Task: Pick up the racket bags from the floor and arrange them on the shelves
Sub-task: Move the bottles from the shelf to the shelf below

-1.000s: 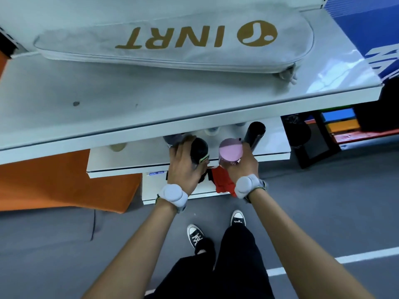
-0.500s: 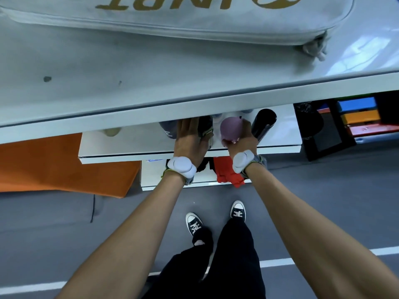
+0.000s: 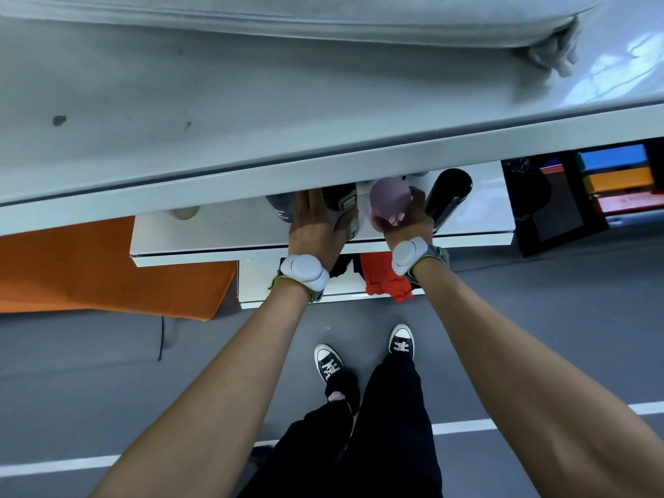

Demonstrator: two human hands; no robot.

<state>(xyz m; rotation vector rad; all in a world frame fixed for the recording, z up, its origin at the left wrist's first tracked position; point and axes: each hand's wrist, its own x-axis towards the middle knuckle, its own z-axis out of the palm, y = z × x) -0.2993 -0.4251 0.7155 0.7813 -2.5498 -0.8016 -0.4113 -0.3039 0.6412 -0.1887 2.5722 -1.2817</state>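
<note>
Up top, the broad white upper shelf (image 3: 251,113) fills the view, smooth and glossy with a couple of dark specks, and along its far edge lies the grey racket bag (image 3: 287,16), soft fabric with a stitched seam, its zip pull dangling at the right end. Below, grey floor (image 3: 575,336) with a painted white line, and an orange mat (image 3: 90,267) lying flat at the left. Under the big shelf sits a narrower white middle shelf (image 3: 215,239), glossy too, carrying upright cylinders. A lower shelf (image 3: 258,285) holds a crumpled red cloth (image 3: 384,278). Now the hands: the left hand (image 3: 316,224) lies fairly flat, fingers spread and reaching in against a dark bottle (image 3: 339,195), thumb along its side; whether it truly grips, I can't tell. The right hand (image 3: 409,217) is wrapped round a matte pink cylinder (image 3: 390,195), holding it. Just right of that stands a shiny black cylinder (image 3: 449,195). Both wrists carry rounded white bands.
</note>
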